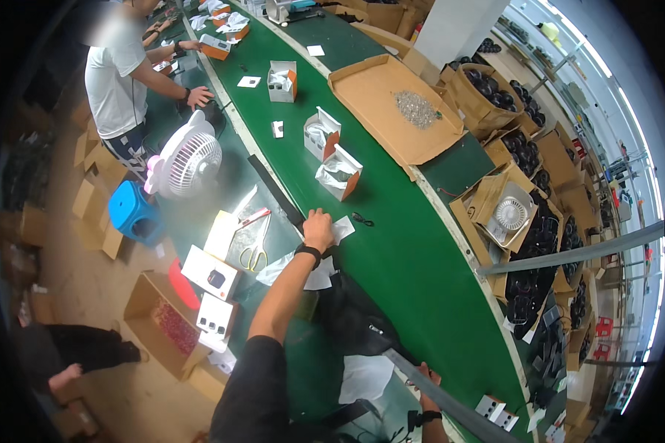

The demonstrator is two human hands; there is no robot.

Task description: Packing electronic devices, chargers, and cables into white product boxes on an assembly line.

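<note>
My left hand is over the near edge of the green belt, its fingers curled down and a black band on its wrist. A small white card lies against its right side; whatever the fingers hold is hidden. Just beyond the card is a small coiled black cable. Crumpled white paper lies below the hand, by a black bag. At the lower right, my right hand is partly covered by a grey bar, and its grip is unclear. Two open white-and-orange boxes stand on the belt past my left hand.
Gold-handled scissors and white product boxes lie to the left. A pink-and-white fan stands farther up, near a co-worker handling a box. A shallow cardboard tray of small clear pieces sits across the belt.
</note>
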